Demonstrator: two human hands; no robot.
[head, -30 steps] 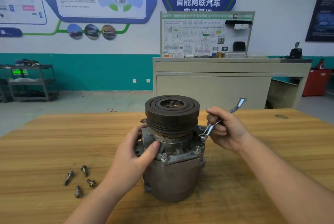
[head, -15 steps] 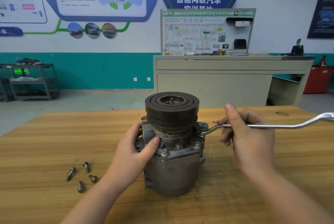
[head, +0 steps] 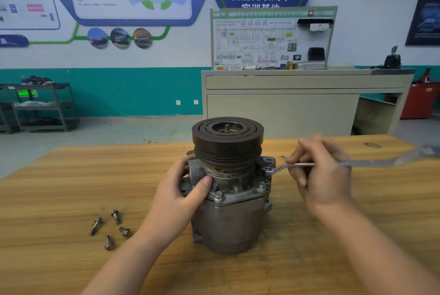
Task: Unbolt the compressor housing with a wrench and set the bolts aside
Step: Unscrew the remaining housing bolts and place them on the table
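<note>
A grey metal compressor [head: 229, 221] stands upright on the wooden table [head: 59, 187], its dark pulley [head: 227, 140] on top. My left hand [head: 181, 196] grips the housing's left side below the pulley. My right hand [head: 321, 173] holds a silver wrench [head: 352, 164] near its head end; the ring end sits on a bolt [head: 268, 169] at the flange's right rear. The handle points right and is blurred. Two more bolts [head: 217, 196] show on the flange's front. Several loose bolts [head: 112, 229] lie on the table to the left.
Behind the table stand a beige cabinet [head: 297, 104] with a wiring board, a dark shelf cart [head: 42, 106] at the left wall and a red bin [head: 419, 101] at far right. The table's far edge runs just behind the compressor.
The wrench handle has swung from pointing up and back to pointing right, with its ring end staying on the right rear bolt. My left hand stays on the housing.
</note>
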